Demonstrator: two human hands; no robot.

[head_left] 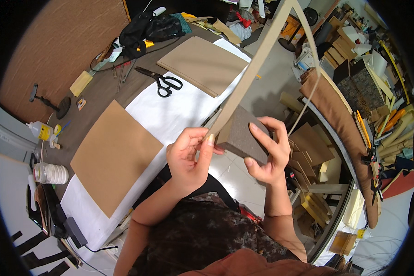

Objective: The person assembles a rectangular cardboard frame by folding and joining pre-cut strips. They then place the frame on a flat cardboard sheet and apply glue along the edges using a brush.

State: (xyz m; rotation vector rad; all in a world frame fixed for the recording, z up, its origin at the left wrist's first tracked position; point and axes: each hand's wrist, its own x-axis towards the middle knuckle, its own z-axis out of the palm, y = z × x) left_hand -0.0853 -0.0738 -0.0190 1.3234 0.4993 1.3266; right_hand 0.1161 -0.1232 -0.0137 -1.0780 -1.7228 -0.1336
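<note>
Tan strip [251,66], long axis running up-right, is pinched at lower end by curled L hand [188,156]; grey block [244,133], immed. R, is clasped by part-spread R hand [271,154].

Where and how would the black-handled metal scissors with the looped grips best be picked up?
Probably by the two black looped handles, coming in from the near, right-hand side. The scissors lie flat, their loops on the white sheet and turned to that side, while the pointed blades aim away to the upper left. The left hand is nearer, but it pinches a long, flat tan strip.
</note>
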